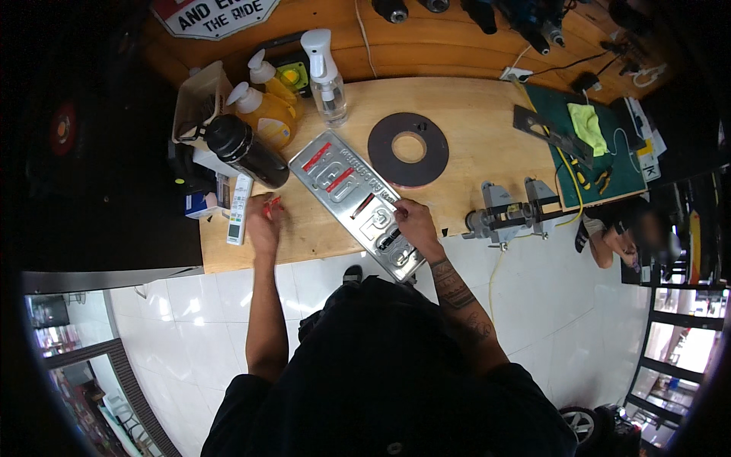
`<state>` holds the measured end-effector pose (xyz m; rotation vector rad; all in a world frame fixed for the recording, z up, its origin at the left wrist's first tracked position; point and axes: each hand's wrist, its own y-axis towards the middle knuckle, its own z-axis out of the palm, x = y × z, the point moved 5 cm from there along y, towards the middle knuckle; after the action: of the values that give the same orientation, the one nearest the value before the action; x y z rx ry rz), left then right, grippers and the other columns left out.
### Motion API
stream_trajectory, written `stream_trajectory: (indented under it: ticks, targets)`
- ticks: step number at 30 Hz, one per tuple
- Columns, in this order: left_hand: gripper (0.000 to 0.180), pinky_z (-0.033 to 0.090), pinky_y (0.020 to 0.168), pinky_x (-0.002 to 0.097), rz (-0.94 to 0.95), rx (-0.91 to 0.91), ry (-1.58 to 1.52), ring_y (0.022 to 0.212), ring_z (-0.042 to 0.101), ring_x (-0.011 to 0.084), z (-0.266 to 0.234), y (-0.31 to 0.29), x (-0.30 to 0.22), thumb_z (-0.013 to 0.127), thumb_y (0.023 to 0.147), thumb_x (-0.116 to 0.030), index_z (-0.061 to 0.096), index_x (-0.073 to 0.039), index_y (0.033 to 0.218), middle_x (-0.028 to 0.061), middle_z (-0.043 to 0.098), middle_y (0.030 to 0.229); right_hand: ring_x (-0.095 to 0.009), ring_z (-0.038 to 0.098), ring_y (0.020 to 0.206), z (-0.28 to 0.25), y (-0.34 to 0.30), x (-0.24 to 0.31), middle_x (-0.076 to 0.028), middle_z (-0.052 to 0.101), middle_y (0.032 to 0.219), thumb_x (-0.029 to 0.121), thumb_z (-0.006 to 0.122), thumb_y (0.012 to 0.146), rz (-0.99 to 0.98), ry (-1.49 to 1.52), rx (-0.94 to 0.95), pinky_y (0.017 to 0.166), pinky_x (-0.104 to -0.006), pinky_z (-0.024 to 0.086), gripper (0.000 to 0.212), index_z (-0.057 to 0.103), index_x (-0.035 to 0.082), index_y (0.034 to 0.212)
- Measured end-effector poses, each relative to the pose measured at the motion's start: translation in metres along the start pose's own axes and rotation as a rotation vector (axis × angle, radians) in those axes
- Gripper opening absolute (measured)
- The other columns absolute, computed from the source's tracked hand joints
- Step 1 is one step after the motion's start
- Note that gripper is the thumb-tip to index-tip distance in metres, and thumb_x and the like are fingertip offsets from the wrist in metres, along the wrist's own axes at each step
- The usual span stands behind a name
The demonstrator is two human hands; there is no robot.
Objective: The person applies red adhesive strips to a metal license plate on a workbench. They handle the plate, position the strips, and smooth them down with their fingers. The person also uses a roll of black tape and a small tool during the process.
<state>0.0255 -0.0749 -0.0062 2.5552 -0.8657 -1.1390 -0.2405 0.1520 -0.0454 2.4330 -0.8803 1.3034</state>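
A silver embossed metal licence plate [332,183] lies slantwise on the workbench, its lower end past the front edge. Its lettering reads mirrored, so the back faces up. Red-covered tape strips [340,180] and dark strips stick to it. My right hand [416,228] grips the plate's right long edge, thumb and fingers closed there. Left of the plate, my left hand [264,227] is closed and a little blurred, with a crumpled red tape liner [272,204] at its fingertips. A large black roll of tape [381,148] lies flat just beyond the plate.
A black bottle [247,152], yellow pump bottles [266,114], a clear spray bottle [329,95] and a white remote control [240,209] stand or lie at left. A grey clamp-like fixture [506,209] sits at the front right edge, near a green mat [560,114]. Another person [620,236] sits at far right.
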Motion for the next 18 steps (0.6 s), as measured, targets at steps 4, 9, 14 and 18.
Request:
stream_trajectory:
  ticks: [4, 9, 14, 18]
  targets:
    - [0.021, 0.046, 0.09, 0.0423, 0.243, 0.26, -0.151, 0.099, 0.056, 0.0359, 0.061, -0.029, -0.079, 0.062, 0.079, -0.004, 0.067, -0.001, 0.099, 0.0173, 0.062, 0.103, -0.036, 0.066, 0.082, 0.0, 0.001, 0.003, -0.019, 0.069, 0.087, 0.01, 0.06, 0.083, -0.039, -0.075, -0.088, 0.075, -0.0422, 0.053, 0.018, 0.07, 0.004, 0.096]
    - [0.038, 0.044, 0.093, 0.0422, 0.255, 0.342, -0.187, 0.106, 0.052, 0.0356, 0.09, -0.044, -0.109, 0.071, 0.075, -0.01, 0.062, 0.002, 0.11, 0.0175, 0.056, 0.114, -0.038, 0.066, 0.082, -0.001, 0.001, 0.01, -0.02, 0.068, 0.086, 0.012, 0.06, 0.083, 0.011, -0.107, -0.107, 0.075, -0.0443, 0.053, 0.016, 0.071, 0.005, 0.093]
    - [0.07, 0.041, 0.098, 0.0438, 0.272, 0.359, -0.14, 0.115, 0.047, 0.0375, 0.093, -0.052, -0.109, 0.081, 0.068, -0.021, 0.051, 0.004, 0.125, 0.0206, 0.049, 0.125, -0.037, 0.067, 0.083, -0.001, 0.003, 0.014, -0.022, 0.068, 0.088, 0.011, 0.058, 0.083, 0.032, -0.162, -0.054, 0.077, -0.0414, 0.053, 0.02, 0.071, 0.002, 0.096]
    - [0.081, 0.039, 0.104, 0.0435, 0.297, 0.368, -0.078, 0.12, 0.045, 0.0391, 0.095, -0.057, -0.106, 0.084, 0.064, -0.023, 0.047, 0.006, 0.129, 0.0212, 0.046, 0.13, -0.037, 0.066, 0.084, 0.002, 0.004, 0.015, -0.022, 0.068, 0.088, 0.01, 0.058, 0.083, 0.056, -0.181, -0.05, 0.078, -0.041, 0.053, 0.021, 0.071, 0.001, 0.098]
